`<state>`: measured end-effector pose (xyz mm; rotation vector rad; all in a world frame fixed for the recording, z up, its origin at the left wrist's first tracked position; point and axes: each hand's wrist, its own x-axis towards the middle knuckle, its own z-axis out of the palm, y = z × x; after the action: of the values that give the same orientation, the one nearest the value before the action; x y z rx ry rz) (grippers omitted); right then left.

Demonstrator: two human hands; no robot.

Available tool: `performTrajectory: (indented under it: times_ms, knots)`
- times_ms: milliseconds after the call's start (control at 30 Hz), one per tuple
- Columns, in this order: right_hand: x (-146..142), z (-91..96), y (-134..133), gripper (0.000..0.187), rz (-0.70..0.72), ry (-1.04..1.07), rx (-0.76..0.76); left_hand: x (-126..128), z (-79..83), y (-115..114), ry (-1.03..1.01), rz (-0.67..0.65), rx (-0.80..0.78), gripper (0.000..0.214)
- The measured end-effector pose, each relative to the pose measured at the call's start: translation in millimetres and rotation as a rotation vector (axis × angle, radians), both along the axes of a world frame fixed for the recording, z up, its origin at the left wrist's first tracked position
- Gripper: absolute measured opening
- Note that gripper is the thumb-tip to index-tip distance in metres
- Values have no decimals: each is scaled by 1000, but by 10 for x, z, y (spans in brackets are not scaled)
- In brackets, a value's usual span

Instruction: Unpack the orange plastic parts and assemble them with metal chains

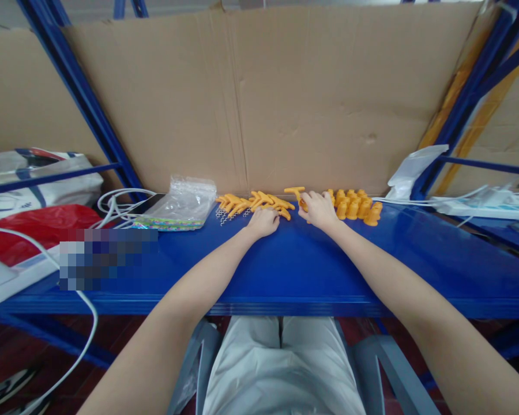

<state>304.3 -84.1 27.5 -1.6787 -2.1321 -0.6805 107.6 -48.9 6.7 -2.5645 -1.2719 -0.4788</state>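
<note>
My left hand [264, 222] is closed, its fingers curled round the end of an orange-handled corkscrew [284, 215] at the front of a pile. More orange T-handled corkscrews [236, 204] lie to its left and behind it, their metal spirals [223, 215] pointing toward me. My right hand [318, 211] is closed on an orange piece, mostly hidden by the fingers; an orange T-shaped handle [294, 190] stands up just left of it, seemingly part of a corkscrew. Several orange hollow-looking sleeves [352, 207] stand upright in rows right of that hand.
Clear plastic bags [185, 202] lie left of the pile on the blue table [303, 271]. White cables [112, 202], a red bag [47, 230] and a power strip [21, 279] are farther left. A cardboard sheet [307, 104] walls off the back. White plastic [410, 173] leans at right.
</note>
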Motion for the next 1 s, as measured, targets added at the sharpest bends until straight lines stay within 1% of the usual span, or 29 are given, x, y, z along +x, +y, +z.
performTrajectory:
  times_ms: [100, 167, 233, 300, 367, 433, 533, 667, 800, 867, 1000]
  knots:
    - [42, 32, 11, 37, 37, 38, 55, 10, 15, -38, -105, 9, 92, 35]
    - [72, 47, 22, 37, 109, 42, 89, 19, 27, -60, -202, 7, 199, 43]
    - [101, 59, 33, 36, 212, 20, 96, 25, 36, -70, -260, -9, 281, 48]
    - [121, 69, 41, 36, 310, -16, 73, 25, 40, -66, -256, -28, 305, 45]
    - [129, 74, 43, 35, 369, -51, 42, 20, 43, -52, -207, -50, 271, 40]
    - [129, 73, 40, 34, 376, -71, 25, 12, 47, -37, -146, -79, 214, 37]
    - [130, 70, 32, 32, 333, -82, 26, 3, 57, -32, -100, -134, 169, 36]
    - [136, 82, 23, 27, 255, -101, 29, 4, 71, -45, -127, -193, 181, 30]
    - [114, 93, 11, 27, 206, -100, 43, 5, 80, -45, -127, -185, 221, 28]
    - [93, 88, 4, 29, 218, -89, 32, -1, 87, -45, -114, -173, 245, 28]
    - [55, 71, -12, 41, 313, -73, -12, -24, 90, -41, -75, -158, 255, 26]
